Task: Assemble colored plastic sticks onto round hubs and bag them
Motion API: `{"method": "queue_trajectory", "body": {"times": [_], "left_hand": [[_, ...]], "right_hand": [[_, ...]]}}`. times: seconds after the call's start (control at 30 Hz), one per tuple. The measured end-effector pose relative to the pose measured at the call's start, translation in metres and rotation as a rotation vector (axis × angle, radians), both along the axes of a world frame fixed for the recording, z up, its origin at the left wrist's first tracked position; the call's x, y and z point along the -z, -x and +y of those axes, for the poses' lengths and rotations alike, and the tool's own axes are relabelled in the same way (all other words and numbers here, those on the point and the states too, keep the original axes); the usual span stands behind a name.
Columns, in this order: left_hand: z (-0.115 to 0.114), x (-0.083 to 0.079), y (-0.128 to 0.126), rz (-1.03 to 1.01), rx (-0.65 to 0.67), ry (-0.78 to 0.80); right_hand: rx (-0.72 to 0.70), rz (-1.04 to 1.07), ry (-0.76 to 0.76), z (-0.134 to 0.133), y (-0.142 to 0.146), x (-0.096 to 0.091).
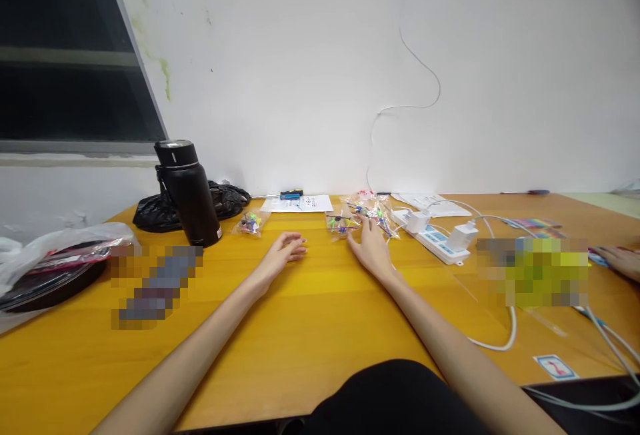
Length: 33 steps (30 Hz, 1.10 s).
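Note:
My left hand (284, 254) lies on the yellow wooden table (310, 328), fingers stretched out and slightly curled, holding nothing. My right hand (369, 245) reaches further forward with fingers extended, its fingertips touching clear plastic bags of small colourful parts (367, 212). One such bag (341, 224) sits just left of my right fingertips. Another small bag of colourful parts (250, 223) lies ahead of my left hand, apart from it.
A black flask (189, 193) stands at the left before a black bag (220, 200). A paper sheet (298, 204) and screwdriver (289, 194) lie by the wall. A white power strip (436, 238) with chargers and cables sits right. Another person's hand (620, 260) rests at the far right.

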<state>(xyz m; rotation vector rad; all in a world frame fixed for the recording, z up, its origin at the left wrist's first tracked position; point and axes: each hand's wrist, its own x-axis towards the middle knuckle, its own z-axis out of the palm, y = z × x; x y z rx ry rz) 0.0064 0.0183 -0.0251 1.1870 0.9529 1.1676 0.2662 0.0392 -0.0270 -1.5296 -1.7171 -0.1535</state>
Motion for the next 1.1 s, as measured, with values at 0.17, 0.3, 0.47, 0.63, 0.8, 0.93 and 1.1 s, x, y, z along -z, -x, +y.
{"method": "queue_trajectory", "body": {"times": [0.17,0.3,0.47,0.63,0.8,0.93,1.1], "left_hand": [[0.000,0.001,0.000,0.009,-0.004,-0.023],[0.001,0.003,0.000,0.030,0.032,-0.061],[0.001,0.003,0.001,0.034,0.049,-0.071],[0.001,0.003,0.001,0.044,0.051,-0.083],[0.001,-0.001,0.003,0.071,0.029,-0.099],[0.005,-0.013,0.016,0.353,-0.142,-0.348],[0.021,-0.029,0.051,0.980,-0.587,-0.539]], "right_hand": [[-0.166,-0.115,-0.086,-0.011,0.011,-0.013],[-0.401,-0.160,0.029,-0.009,0.021,-0.004],[-0.439,-0.148,0.116,-0.002,0.021,0.011],[-0.428,-0.141,0.123,-0.002,0.020,0.011],[-0.442,-0.107,0.076,-0.005,0.021,0.006],[-0.478,-0.042,0.070,-0.008,0.024,0.004],[-0.539,0.000,0.101,-0.012,0.026,0.001]]}}
